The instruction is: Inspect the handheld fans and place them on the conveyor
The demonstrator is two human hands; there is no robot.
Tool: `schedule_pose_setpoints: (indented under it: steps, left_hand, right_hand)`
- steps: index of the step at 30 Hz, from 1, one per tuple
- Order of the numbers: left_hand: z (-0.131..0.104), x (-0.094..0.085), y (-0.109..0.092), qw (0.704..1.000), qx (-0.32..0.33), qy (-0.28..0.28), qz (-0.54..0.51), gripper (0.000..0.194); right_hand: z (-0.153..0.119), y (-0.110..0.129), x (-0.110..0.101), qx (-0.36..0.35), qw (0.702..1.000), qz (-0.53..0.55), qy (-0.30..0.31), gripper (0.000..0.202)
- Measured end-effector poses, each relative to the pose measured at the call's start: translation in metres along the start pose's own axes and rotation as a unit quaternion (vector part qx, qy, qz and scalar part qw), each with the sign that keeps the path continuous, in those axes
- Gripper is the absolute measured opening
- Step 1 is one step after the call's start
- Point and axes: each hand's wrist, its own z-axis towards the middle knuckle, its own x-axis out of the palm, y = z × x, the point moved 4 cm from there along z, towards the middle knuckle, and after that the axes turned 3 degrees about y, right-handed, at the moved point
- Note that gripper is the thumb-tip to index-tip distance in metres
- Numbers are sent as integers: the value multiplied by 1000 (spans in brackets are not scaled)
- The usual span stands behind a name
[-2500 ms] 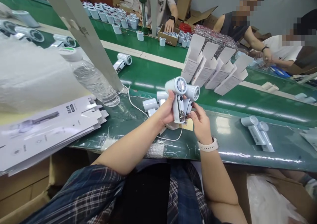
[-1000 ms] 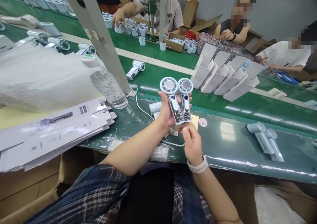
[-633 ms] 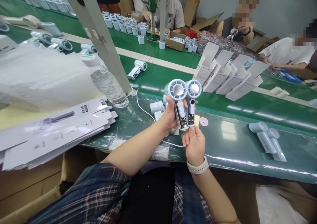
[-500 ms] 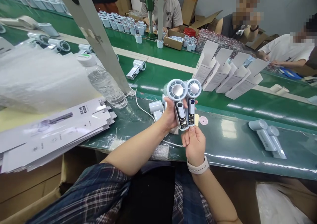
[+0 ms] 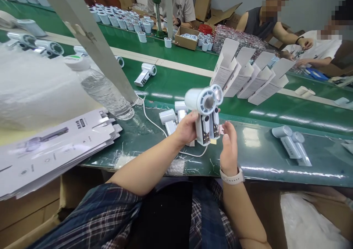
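Note:
My left hand (image 5: 188,128) grips two light-blue handheld fans side by side, raised above the green bench. The nearer fan (image 5: 202,100) has its round head turned to the right, and circuit parts show in its uncovered handle. Partly behind it is the second fan (image 5: 217,94), its handle uncovered too. My right hand (image 5: 229,146), with a pale watch on the wrist, is apart from the fans, its fingers stretched upward and holding nothing. A white cable (image 5: 193,155) loops below; whether it is plugged into a fan I cannot tell. More fans (image 5: 168,117) lie behind my left hand.
Two fans (image 5: 289,142) lie on the bench to the right. Open white boxes (image 5: 242,74) stand beyond. A water bottle (image 5: 102,91), a metal post (image 5: 96,39) and flat printed cartons (image 5: 57,146) are on the left. Other people sit across the green line.
My right hand has let go at the base of the fans and moved right, its fingers opening. The fans in my left hand have turned to the right.

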Motion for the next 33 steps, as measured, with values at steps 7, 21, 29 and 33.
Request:
schedule_pose_setpoints:
  steps: [7, 21, 29, 33]
  left_hand:
    - [-9, -2, 16, 981, -38, 143, 123, 59]
    - [-15, 14, 22, 978, -92, 178, 52, 58]
    - [-9, 9, 24, 981, -89, 157, 72, 52]
    - [-10, 9, 24, 979, -98, 167, 58, 51]
  right_hand:
    - [-1, 7, -28, 28, 980, 196, 38, 49]
    - [-12, 11, -36, 51, 952, 300, 19, 36]
    - [-11, 10, -32, 67, 947, 313, 29, 35]
    - [-12, 12, -31, 70, 944, 320, 35, 33]
